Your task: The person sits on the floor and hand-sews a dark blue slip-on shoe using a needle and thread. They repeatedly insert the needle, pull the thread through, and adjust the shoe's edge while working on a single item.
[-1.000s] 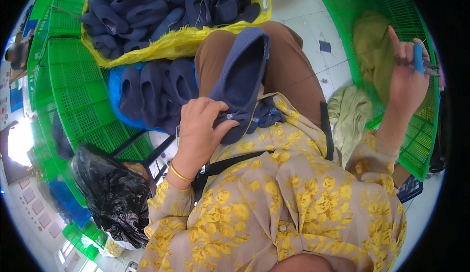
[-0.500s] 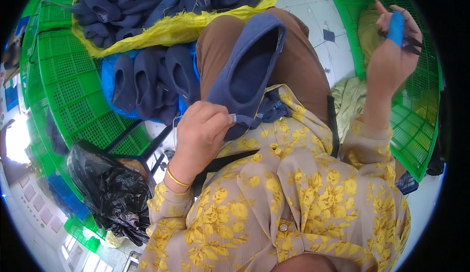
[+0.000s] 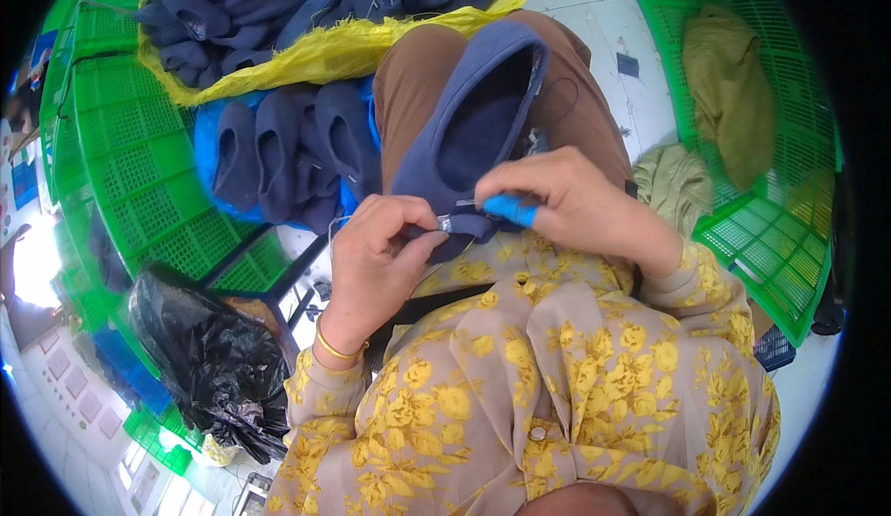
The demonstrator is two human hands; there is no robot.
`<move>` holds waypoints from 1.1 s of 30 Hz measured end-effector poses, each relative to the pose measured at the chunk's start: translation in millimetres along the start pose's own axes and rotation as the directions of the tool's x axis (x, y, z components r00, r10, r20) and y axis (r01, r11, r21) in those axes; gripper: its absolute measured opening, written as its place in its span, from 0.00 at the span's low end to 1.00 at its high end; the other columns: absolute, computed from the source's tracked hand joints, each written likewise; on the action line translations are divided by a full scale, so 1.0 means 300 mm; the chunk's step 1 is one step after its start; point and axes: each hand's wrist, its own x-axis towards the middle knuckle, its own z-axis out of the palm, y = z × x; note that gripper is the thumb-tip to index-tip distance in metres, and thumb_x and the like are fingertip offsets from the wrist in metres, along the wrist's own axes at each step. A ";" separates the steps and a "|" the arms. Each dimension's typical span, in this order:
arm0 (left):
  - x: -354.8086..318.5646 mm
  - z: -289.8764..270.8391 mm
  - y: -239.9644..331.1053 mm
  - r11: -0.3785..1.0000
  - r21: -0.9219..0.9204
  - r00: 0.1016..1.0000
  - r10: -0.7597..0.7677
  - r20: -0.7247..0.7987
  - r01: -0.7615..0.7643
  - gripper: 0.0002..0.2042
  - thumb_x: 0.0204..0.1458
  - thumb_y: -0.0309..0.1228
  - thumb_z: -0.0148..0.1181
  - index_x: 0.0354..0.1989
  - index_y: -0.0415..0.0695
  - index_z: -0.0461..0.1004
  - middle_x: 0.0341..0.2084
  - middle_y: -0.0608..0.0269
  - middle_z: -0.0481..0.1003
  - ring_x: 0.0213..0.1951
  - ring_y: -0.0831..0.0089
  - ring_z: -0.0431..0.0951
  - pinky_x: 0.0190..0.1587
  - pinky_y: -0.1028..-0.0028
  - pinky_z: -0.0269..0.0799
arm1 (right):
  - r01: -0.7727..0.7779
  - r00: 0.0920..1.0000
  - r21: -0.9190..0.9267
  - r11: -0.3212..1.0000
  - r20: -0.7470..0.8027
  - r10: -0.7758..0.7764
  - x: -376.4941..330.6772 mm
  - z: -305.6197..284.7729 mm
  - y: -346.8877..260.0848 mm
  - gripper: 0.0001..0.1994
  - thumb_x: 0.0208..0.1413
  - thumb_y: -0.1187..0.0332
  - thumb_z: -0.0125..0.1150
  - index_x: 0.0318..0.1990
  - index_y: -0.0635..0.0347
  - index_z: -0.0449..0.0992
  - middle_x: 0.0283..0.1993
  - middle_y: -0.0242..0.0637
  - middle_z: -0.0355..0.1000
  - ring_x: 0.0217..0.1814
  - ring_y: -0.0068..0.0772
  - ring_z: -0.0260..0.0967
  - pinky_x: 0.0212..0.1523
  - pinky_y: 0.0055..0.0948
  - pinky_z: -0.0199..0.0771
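Observation:
A dark blue fabric slipper (image 3: 434,135) lies across my lap, its opening facing up and its toe pointing toward me. At its near end my left hand (image 3: 376,261) pinches a narrow dark blue fabric strip (image 3: 473,227) with a small pale patterned piece on it. My right hand (image 3: 580,205), its thumb wrapped in blue tape (image 3: 510,210), is closed just right of that strip. From its fingertips sticks a thin, bright needle (image 3: 466,202), close to the strip. The right palm is turned down, so what else it may hold is hidden.
A yellow sack (image 3: 316,63) full of dark blue slippers stands beyond my knees. More slippers (image 3: 278,149) lie on a blue bag (image 3: 206,159) at the left. Green crates (image 3: 130,182) flank both sides; cloth (image 3: 733,98) hangs at right. A black plastic bag (image 3: 200,358) sits near my left arm.
My right hand has come down from the far right, above the green crate, to the strip beside my left hand. The left hand keeps its pinch; the slipper has barely moved.

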 end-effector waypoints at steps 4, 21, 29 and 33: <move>0.013 -0.005 -0.014 0.999 0.020 0.999 0.031 -0.004 -0.031 0.09 0.41 0.18 0.68 0.31 0.41 0.75 0.30 0.67 0.76 0.29 0.80 0.72 0.32 0.81 0.67 | -0.003 0.999 -0.027 1.000 0.044 0.004 -0.017 0.030 0.012 0.11 0.51 0.76 0.61 0.43 0.61 0.78 0.38 0.43 0.78 0.40 0.43 0.78 0.40 0.31 0.76; 0.017 -0.006 -0.038 0.996 -0.071 0.998 -0.045 0.047 0.049 0.09 0.42 0.19 0.68 0.32 0.41 0.76 0.28 0.69 0.77 0.30 0.82 0.72 0.33 0.81 0.66 | 0.025 0.992 -0.046 0.999 0.127 -0.019 0.017 0.014 0.005 0.15 0.42 0.78 0.56 0.40 0.60 0.79 0.29 0.49 0.75 0.33 0.52 0.73 0.36 0.42 0.73; 0.013 0.002 -0.057 0.998 -0.069 0.999 -0.010 0.044 0.013 0.10 0.42 0.19 0.69 0.32 0.41 0.76 0.29 0.69 0.77 0.30 0.83 0.71 0.34 0.82 0.66 | -0.024 0.980 -0.089 0.996 0.194 0.041 0.027 0.012 -0.003 0.16 0.42 0.80 0.55 0.41 0.60 0.78 0.30 0.49 0.74 0.33 0.52 0.74 0.35 0.42 0.72; 0.001 0.005 -0.057 0.995 -0.091 0.999 -0.028 0.022 0.029 0.09 0.42 0.17 0.67 0.31 0.41 0.75 0.30 0.67 0.76 0.32 0.81 0.73 0.36 0.81 0.68 | -0.023 0.986 -0.055 0.998 0.161 0.032 0.021 0.004 0.000 0.15 0.43 0.80 0.55 0.41 0.60 0.78 0.29 0.49 0.74 0.34 0.52 0.74 0.36 0.41 0.72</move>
